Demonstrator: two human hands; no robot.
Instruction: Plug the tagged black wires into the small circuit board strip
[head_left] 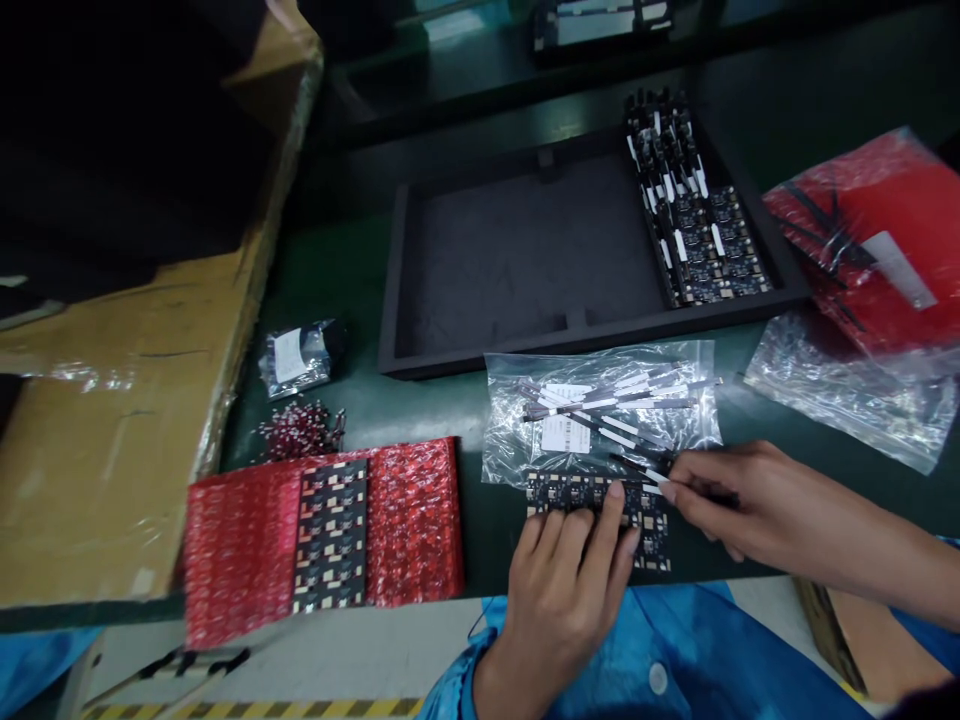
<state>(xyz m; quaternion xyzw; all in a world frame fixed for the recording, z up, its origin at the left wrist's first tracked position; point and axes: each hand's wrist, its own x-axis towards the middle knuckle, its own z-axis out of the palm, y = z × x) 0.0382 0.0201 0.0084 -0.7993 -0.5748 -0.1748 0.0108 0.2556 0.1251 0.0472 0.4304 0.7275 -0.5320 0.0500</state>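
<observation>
**Left hand [566, 585] on the circuit board [652, 545], right hand [739, 497] pinching a thin strip [637, 468]**

The circuit board lies flat on the dark green table [495, 545], near its front edge. The left hand rests over it: the index finger is a little apart and touches the board, and the thumb is at its right part. The other fingers are close together. The right hand pinches the black and white strip between thumb and index finger, above the upper right part of the board; the other fingers are curled.

Just behind the board is a clear plastic bag [502, 400], and on it several similar strips [600, 404] lie crossed. Farther back, a black tray [525, 262] holds assembled boards [720, 250] in its right part. To the left, another board [330, 535] lies on red bubble wrap [414, 525], with a bunch of small wires [300, 430] behind. At the right there is a red package [907, 250].
</observation>
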